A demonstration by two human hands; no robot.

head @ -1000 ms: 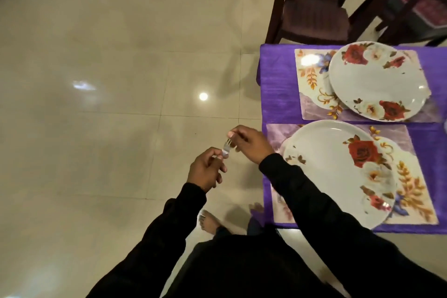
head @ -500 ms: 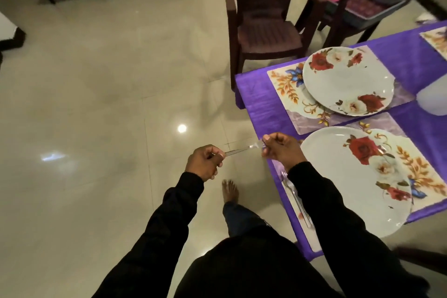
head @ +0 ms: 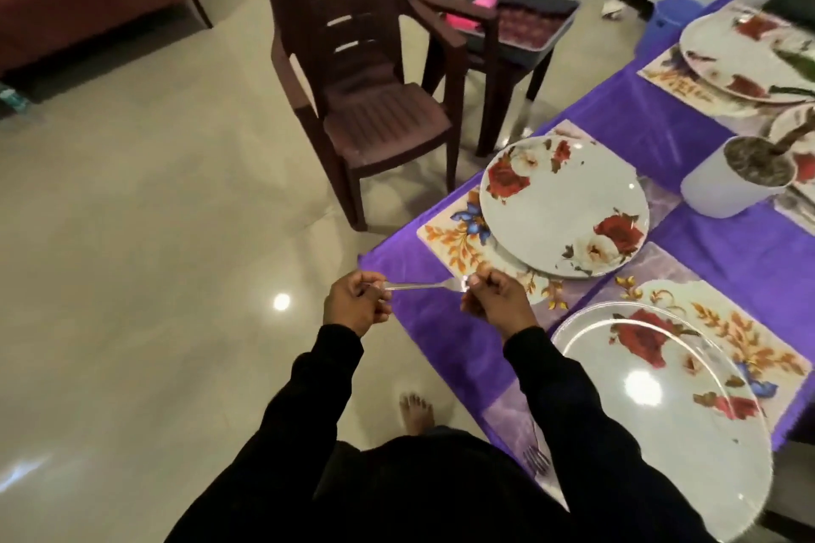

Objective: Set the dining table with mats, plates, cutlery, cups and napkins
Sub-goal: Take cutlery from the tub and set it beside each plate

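A thin metal fork (head: 419,285) stretches level between both hands, just off the table's left edge. My left hand (head: 355,306) grips its handle end. My right hand (head: 496,302) pinches the tined end. Two white plates with red roses sit on floral mats on the purple cloth (head: 441,335): the near plate (head: 661,410) in front of me and a second plate (head: 564,207) beyond it on its mat (head: 454,240). Another fork (head: 536,452) lies on the near mat beside my right sleeve, partly hidden by it.
A white pot with dark soil (head: 736,179) stands mid-table. Further plates and mats (head: 745,57) lie at the far right. Two brown plastic chairs (head: 366,101) stand by the table's far corner; the farther one carries a grey tray (head: 525,18). Glossy tiled floor spreads left.
The hands have drawn apart along the fork, now holding it stretched out level. A fork now lies on the near mat. The view has swung up and right, showing more table.
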